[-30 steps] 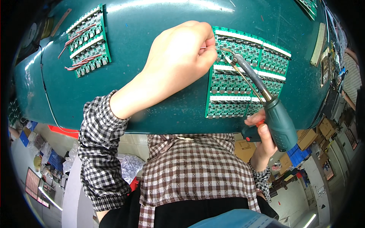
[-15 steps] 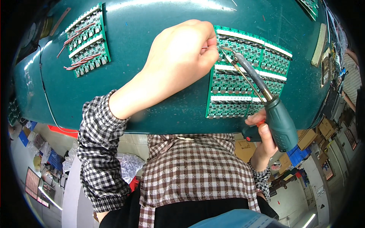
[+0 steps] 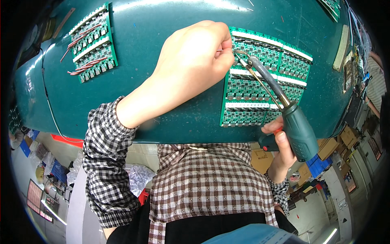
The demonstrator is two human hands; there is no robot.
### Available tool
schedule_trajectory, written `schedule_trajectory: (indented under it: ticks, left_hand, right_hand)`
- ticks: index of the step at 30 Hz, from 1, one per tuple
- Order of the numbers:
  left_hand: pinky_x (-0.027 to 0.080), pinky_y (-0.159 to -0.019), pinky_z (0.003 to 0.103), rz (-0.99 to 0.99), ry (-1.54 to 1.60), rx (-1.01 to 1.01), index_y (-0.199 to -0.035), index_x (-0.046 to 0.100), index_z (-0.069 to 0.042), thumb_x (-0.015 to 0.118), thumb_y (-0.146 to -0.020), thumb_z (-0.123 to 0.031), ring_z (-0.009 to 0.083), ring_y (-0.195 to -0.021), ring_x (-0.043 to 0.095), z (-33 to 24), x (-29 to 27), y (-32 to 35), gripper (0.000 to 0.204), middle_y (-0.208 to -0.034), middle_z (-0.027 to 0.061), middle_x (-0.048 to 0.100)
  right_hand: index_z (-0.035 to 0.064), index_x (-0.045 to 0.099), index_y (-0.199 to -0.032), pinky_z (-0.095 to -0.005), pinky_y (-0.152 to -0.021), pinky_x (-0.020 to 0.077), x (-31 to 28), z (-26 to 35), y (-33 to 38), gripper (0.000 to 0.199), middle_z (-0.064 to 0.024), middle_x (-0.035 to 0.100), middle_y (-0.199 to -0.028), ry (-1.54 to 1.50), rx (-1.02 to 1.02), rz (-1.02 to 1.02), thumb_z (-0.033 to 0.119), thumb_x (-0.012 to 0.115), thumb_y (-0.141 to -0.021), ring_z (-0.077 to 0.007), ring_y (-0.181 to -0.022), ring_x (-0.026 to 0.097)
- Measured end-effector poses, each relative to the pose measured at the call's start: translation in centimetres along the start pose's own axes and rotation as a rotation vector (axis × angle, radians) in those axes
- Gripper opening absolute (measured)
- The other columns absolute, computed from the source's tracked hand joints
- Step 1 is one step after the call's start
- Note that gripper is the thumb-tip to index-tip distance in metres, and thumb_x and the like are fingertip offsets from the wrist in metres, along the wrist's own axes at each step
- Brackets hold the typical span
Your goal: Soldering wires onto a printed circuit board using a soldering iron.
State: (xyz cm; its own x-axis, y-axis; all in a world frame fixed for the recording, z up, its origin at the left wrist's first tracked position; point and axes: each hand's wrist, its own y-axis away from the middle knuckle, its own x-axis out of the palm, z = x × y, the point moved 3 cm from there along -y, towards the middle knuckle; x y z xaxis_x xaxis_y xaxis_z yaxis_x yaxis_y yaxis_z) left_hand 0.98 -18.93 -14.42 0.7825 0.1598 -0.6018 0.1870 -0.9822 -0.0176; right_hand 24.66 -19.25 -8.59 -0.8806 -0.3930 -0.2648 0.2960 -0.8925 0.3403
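My left hand (image 3: 191,65) is pinched shut at the upper left edge of a green panel of circuit boards (image 3: 248,89). A thin wire (image 3: 219,51) shows between its thumb and fingers; its end is hidden. In my right hand (image 3: 285,152) is a dark green soldering gun (image 3: 300,132) with a red trigger, fingers wrapped round its grip. The gun's bent metal tip, with a thin tube alongside, reaches up and left to the boards' upper left part, close beside my left fingertips. I cannot tell whether the tip touches the wire.
Another circuit board panel (image 3: 95,42) lies at the far left, with red and white wires (image 3: 87,67) across it. Part of a third green board (image 3: 331,9) shows at the upper right. A pale bar (image 3: 340,49) and a cable (image 3: 45,89) lie near the green table's sides.
The soldering gun has shifted very slightly left, its tip closer to my left fingertips. My left hand stays almost in place.
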Motion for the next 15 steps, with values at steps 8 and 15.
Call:
schedule_trajectory:
  ticks: [8, 15]
  left_hand:
    - [0.044, -0.054, 0.027, -0.006, -0.005, 0.0, -0.074, 0.054, -0.002, 0.059, -0.073, -0.006, 0.0163, -0.058, 0.053, 0.15, 0.05, -0.03, 0.006, -0.067, 0.0069, 0.053]
    - [0.044, -0.054, 0.027, -0.013, 0.002, 0.002, -0.075, 0.055, -0.003, 0.059, -0.072, -0.006, 0.0161, -0.058, 0.053, -0.16, -0.02, -0.07, 0.006, -0.066, 0.007, 0.053]
  right_hand:
    - [-0.0096, 0.058, -0.086, -0.0348, -0.061, 0.0527, 0.11, -0.03, -0.18, 0.029, -0.0162, 0.059, -0.076, 0.015, 0.002, 0.016, 0.018, 0.06, -0.076, -0.0244, -0.063, 0.061]
    - [-0.0098, 0.057, -0.088, -0.0344, -0.059, 0.0527, -0.04, 0.13, -0.24, 0.031, -0.0163, 0.059, -0.074, 0.027, -0.035, 0.03, 0.019, 0.061, -0.076, -0.0244, -0.061, 0.061]
